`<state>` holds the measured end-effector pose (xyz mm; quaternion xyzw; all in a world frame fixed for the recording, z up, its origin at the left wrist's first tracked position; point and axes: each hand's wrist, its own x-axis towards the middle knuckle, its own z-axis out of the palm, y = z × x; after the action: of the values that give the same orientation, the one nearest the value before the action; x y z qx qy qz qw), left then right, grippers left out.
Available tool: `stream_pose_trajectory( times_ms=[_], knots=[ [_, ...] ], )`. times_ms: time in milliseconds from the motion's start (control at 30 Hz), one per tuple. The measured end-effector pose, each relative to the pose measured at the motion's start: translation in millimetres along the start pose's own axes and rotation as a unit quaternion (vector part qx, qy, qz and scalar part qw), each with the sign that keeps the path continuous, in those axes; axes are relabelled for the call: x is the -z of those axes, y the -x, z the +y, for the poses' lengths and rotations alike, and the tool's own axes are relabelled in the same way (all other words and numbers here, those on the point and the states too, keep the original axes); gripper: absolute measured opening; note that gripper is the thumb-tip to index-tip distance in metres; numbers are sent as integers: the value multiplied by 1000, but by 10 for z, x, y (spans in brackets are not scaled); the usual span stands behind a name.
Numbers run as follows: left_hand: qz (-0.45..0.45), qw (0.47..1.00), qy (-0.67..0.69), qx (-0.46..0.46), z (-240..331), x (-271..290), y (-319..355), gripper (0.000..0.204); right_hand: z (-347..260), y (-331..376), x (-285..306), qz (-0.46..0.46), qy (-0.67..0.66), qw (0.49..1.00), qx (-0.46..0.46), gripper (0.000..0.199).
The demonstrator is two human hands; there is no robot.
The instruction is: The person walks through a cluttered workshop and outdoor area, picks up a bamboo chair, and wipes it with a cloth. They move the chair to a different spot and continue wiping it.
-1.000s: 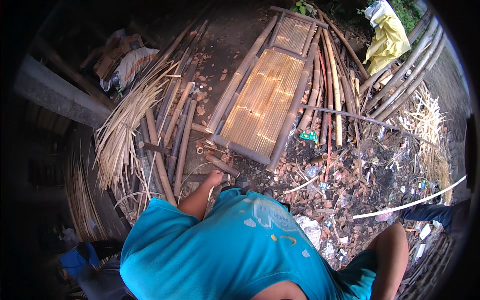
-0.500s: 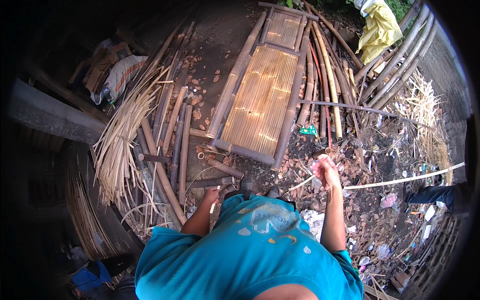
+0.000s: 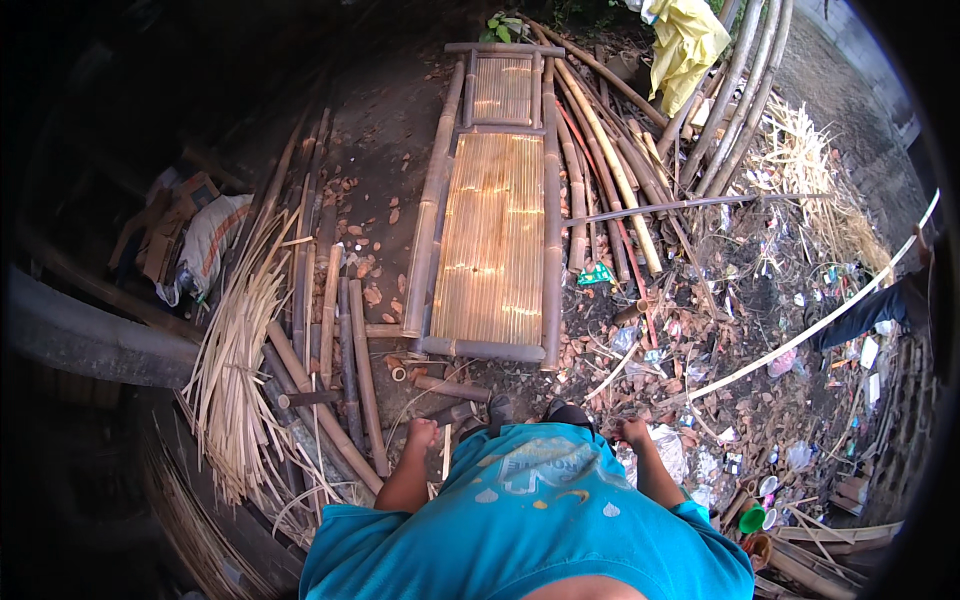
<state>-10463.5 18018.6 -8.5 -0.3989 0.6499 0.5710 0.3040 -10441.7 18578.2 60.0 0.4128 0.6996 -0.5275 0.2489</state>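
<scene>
Pale strip seemingly beside left fingers

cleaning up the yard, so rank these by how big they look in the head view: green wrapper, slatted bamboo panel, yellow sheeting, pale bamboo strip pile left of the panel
1. slatted bamboo panel
2. pale bamboo strip pile
3. yellow sheeting
4. green wrapper

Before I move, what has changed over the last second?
The right hand, raised in front half a second ago, has drawn back beside the shirt; its grip is unclear. The left hand has drawn back slightly. The long pale strip's far end has swung upward in the picture. The bamboo panel and the stick bundle stayed put.
</scene>
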Motion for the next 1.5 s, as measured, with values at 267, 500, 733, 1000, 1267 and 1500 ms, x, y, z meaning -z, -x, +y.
stream_pose_trajectory(
  times_ms=[267,500,733,1000,1267,1500],
  knots=[
    [-50,998,-24,-24,304,-71,-126,15,-399,256,-451,-11,45,999,-3,25],
    [-83,993,-79,5,177,-127,-212,25,-700,226,-577,27,93,994,54,26],
    [-92,993,-79,14,72,-66,-311,22,-356,125,-450,39,60,997,40,19],
    [-116,973,-199,0,191,10,-763,22,136,346,-528,69,42,996,-34,20],
    [-230,931,-272,80,851,-609,-850,20,875,529,-408,107,35,990,-91,40],
    [-274,883,-370,87,884,-1062,-643,32,1210,718,-379,191,-10,981,-28,42]
  ],
)
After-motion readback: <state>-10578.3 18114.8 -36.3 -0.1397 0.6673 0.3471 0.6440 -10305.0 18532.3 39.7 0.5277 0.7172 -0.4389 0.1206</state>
